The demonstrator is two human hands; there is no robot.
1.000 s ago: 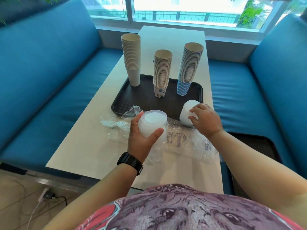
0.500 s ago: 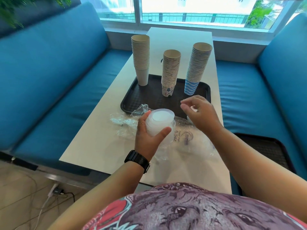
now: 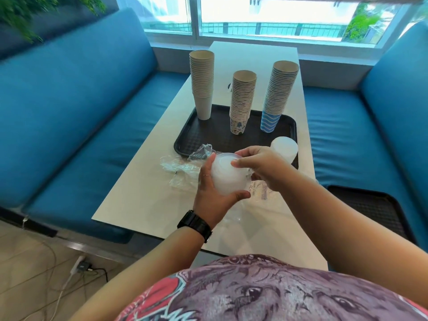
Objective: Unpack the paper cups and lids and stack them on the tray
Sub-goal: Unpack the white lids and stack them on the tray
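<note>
My left hand (image 3: 214, 200) grips a stack of translucent lids (image 3: 225, 179) above the table, near its front half. My right hand (image 3: 266, 170) pinches the top of that same stack with thumb and fingertips. A second, shorter stack of white lids (image 3: 284, 150) stands at the front right corner of the black tray (image 3: 208, 137). On the tray stand three tall cup stacks: plain white (image 3: 202, 86), tree-patterned (image 3: 242, 103) and blue wavy-striped (image 3: 279, 96). Empty clear plastic wrapping (image 3: 183, 167) lies on the table in front of the tray, partly under my hands.
The white table (image 3: 143, 200) sits between two blue benches (image 3: 69, 126). A second black tray (image 3: 370, 209) lies on the right bench seat. Cables and a plug (image 3: 78, 267) lie on the floor at lower left.
My right hand left the lid stack on the tray corner and came back left to pinch the top of the stack that my left hand holds. The camera shifted.
</note>
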